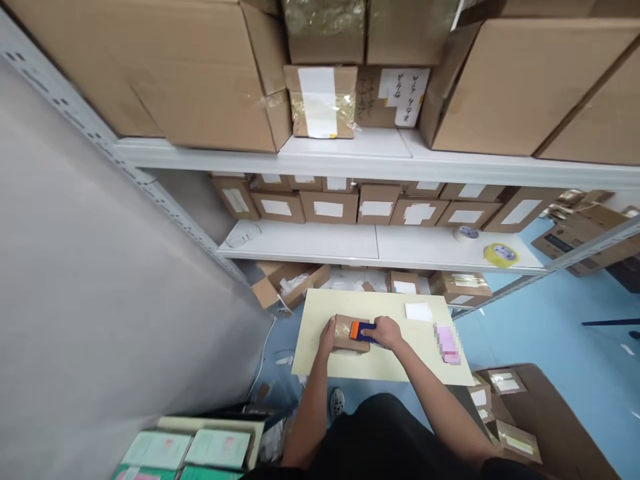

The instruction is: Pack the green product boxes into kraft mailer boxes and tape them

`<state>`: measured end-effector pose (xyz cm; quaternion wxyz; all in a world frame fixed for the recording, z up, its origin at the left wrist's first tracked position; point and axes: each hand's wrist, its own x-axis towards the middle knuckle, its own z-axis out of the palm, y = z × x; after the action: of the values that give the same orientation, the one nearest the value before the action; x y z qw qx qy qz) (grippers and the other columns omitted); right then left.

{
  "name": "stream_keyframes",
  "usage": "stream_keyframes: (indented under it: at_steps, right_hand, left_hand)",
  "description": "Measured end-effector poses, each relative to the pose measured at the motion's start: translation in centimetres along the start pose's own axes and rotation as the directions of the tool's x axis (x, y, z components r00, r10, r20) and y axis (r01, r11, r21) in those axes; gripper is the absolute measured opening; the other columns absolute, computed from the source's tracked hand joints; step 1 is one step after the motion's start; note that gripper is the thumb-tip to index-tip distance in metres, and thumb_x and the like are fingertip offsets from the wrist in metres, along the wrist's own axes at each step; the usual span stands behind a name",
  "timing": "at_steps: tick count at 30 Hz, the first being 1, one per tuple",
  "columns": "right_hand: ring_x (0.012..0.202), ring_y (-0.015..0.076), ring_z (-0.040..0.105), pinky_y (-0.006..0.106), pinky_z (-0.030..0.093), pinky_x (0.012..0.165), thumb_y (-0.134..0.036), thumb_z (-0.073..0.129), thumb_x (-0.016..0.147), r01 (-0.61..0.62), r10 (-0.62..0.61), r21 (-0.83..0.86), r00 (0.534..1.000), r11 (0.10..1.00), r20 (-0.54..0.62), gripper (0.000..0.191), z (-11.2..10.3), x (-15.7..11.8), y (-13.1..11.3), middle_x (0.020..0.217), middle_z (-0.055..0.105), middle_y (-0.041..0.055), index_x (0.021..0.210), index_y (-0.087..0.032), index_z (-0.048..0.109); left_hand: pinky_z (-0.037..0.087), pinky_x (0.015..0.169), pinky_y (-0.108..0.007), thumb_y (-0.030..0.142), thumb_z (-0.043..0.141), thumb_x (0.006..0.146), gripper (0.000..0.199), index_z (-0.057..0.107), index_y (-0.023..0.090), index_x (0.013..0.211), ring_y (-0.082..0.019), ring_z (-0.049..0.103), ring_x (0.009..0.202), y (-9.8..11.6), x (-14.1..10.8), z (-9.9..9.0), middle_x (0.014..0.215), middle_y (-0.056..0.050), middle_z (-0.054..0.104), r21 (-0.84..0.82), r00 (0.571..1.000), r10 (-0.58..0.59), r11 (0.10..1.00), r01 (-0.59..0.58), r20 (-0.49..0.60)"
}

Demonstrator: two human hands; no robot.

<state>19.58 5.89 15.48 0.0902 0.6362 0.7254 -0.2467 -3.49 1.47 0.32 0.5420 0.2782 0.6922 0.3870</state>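
Observation:
A small cardboard box (344,341) with shiny clear tape on its top sits on the pale yellow tabletop (313,363). My left hand (327,335) grips the box along its left side. In my right hand (387,331) is a flat dark blue hand tool (367,332) with an orange end; its exact kind is unclear. The orange end lies over the top of the box, against or just above the tape. Right of my hands are a white paper stack (418,311) and a blurred pink item (448,343).
Shelving behind the table carries many boxes, with a clear tape roll (501,255) and a whitish tape roll (466,233) on its middle shelf (320,243). A large open carton (555,427) with small boxes stands at right. Green packets (217,447) lie at lower left.

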Motion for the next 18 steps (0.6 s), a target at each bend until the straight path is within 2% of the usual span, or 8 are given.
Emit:
stream_keyframes:
  at_steps: [3,6,8,11,14,16,18]
  right_hand:
    - [0.101,0.0306,0.075,0.032,0.052,0.077,-0.072,0.067,0.081,0.002,-0.002,-0.021,1.0,1.0,0.026,0.061,0.4,0.2,-2.3,0.11,0.079,0.0189,0.101,-0.016,0.08]
    - [0.103,0.0304,0.074,0.032,0.053,0.08,-0.069,0.068,0.081,0.008,-0.007,-0.02,1.0,1.0,0.031,0.059,0.7,0.1,-3.2,0.111,0.078,0.0185,0.103,-0.016,0.079]
    - [0.104,0.0301,0.074,0.032,0.053,0.081,-0.068,0.069,0.082,0.012,-0.012,-0.018,1.0,1.0,0.028,0.057,0.8,0.0,-3.2,0.112,0.078,0.0179,0.103,-0.016,0.079]
    - [0.104,0.03,0.074,0.032,0.052,0.081,-0.066,0.069,0.082,0.005,-0.004,-0.024,1.0,1.0,0.019,0.055,0.4,-0.2,-2.4,0.112,0.078,0.0174,0.104,-0.017,0.079]
    - [0.102,0.0299,0.073,0.032,0.051,0.079,-0.067,0.069,0.082,0.001,-0.001,-0.011,1.0,1.0,0.022,0.055,-0.5,-0.3,0.1,0.11,0.078,0.017,0.102,-0.017,0.079]
    - [0.101,0.0298,0.073,0.031,0.05,0.078,-0.07,0.069,0.081,-0.003,0.003,-0.003,1.0,1.0,0.025,0.057,-1.3,-0.6,3.3,0.108,0.078,0.0165,0.101,-0.018,0.079]
    - [0.1,0.0302,0.073,0.032,0.049,0.077,-0.07,0.071,0.08,-0.027,0.027,-0.023,0.999,0.999,0.022,0.057,-2.2,-1.2,7.6,0.108,0.078,0.0168,0.099,-0.018,0.079]
  left_hand:
    - [0.052,0.104,-0.042,0.086,0.044,0.087,0.091,0.067,0.009,0.13,-0.034,0.069,0.119,-0.4,-1.1,-1.1,0.128,-0.02,0.073,-0.047,0.999,-0.011,0.999,0.013,0.05]
    - [0.051,0.106,-0.04,0.082,0.053,0.085,0.084,0.064,0.016,0.136,-0.032,0.068,0.123,-0.5,-1.8,-1.8,0.132,-0.015,0.072,0.042,1.0,0.011,0.999,-0.011,0.002]
    - [0.05,0.108,-0.04,0.079,0.053,0.088,0.078,0.063,0.02,0.138,-0.031,0.066,0.125,-0.4,-1.9,-1.5,0.134,-0.013,0.072,0.096,0.997,0.061,0.994,-0.057,-0.045]
    - [0.049,0.107,-0.04,0.073,0.051,0.092,0.071,0.065,0.019,0.135,-0.031,0.068,0.121,0.3,-1.8,-0.1,0.131,-0.013,0.073,0.127,0.991,0.132,0.984,-0.127,-0.029]
    - [0.05,0.105,-0.041,0.068,0.053,0.094,0.068,0.066,0.014,0.133,-0.033,0.068,0.118,1.4,-1.6,1.7,0.129,-0.015,0.074,0.139,0.991,0.135,0.981,-0.135,0.012]
    - [0.05,0.105,-0.041,0.066,0.054,0.094,0.067,0.066,0.013,0.134,-0.033,0.068,0.119,1.9,-1.6,2.7,0.129,-0.015,0.074,0.155,0.99,0.141,0.977,-0.144,0.029]
    - [0.049,0.106,-0.041,0.065,0.052,0.095,0.064,0.067,0.016,0.133,-0.032,0.068,0.119,2.2,-1.4,3.3,0.129,-0.014,0.074,0.175,0.985,0.163,0.97,-0.17,0.053]
